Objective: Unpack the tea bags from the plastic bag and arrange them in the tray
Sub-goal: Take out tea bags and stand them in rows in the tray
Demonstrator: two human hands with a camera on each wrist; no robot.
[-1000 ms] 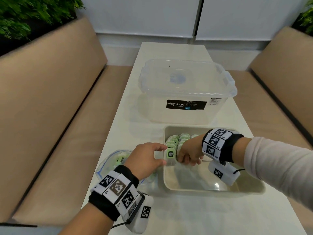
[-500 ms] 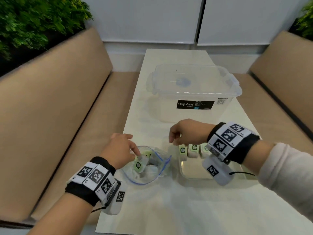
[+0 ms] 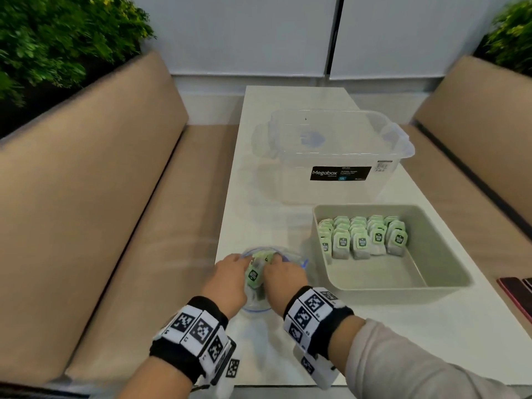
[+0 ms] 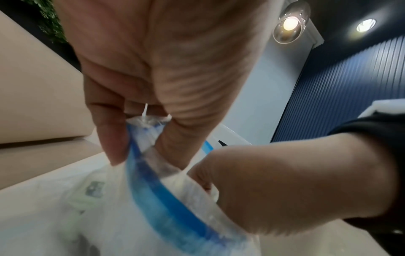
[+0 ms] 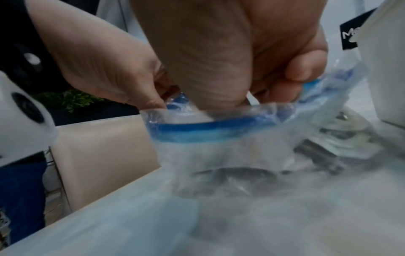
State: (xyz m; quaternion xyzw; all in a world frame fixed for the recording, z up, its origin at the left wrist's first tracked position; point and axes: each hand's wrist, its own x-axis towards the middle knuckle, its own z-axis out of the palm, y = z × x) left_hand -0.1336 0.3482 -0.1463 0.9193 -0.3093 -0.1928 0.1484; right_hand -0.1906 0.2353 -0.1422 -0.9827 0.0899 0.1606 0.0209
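Two hands of ours meet at the mouth of the clear plastic bag with the blue zip rim point(image 3: 290, 259), which lies near the left edge of the long white glossy table point(image 3: 293, 99). From the head view, our left hand point(image 3: 227, 279) and right hand point(image 3: 283, 279) both reach into the bag around a pale green tea bag with a dark label point(image 3: 253, 275). Just right of them sits the grey rectangular plastic tray point(image 3: 440, 272), holding rows of upright green tea bags point(image 3: 361, 240) at its far end. Beyond stands a clear plastic storage box point(image 3: 339, 148); tan cushioned benches point(image 3: 95, 182) flank the table, with green plants point(image 3: 57, 38) behind.

From the left wrist, our left fingers point(image 4: 114, 138) pinch the blue rim point(image 4: 153, 181).

From the right wrist, our right fingers point(image 5: 302, 69) curl over the rim into the bag; what they grasp inside we cannot tell.
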